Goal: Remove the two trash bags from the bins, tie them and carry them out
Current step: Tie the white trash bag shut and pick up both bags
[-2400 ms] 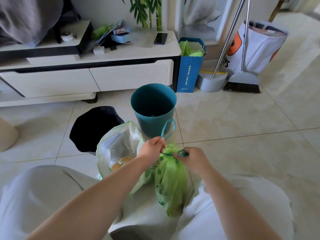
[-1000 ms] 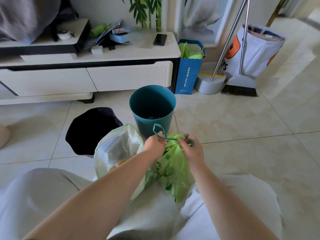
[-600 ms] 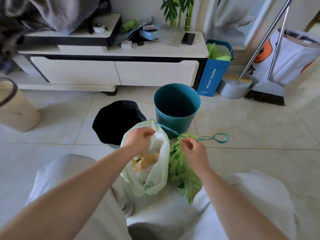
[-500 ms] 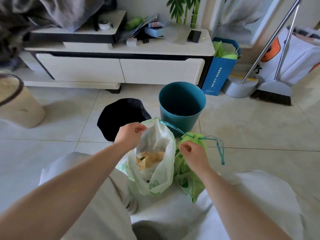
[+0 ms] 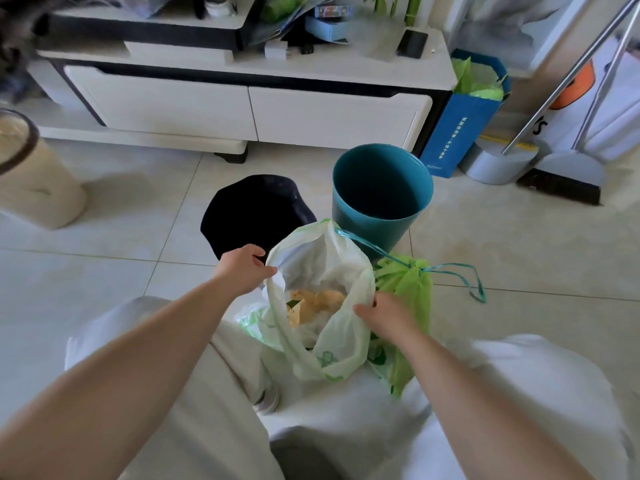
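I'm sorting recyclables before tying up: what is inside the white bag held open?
Inside the white bag, held open at the rim by the left hand and right hand, lies tan crumpled paper-like waste. Whatever sits beneath it, deeper down, is covered.

One wide-angle camera, worn on the head, looks forward and steeply down at the nearby tiled floor [image 5: 104,258].
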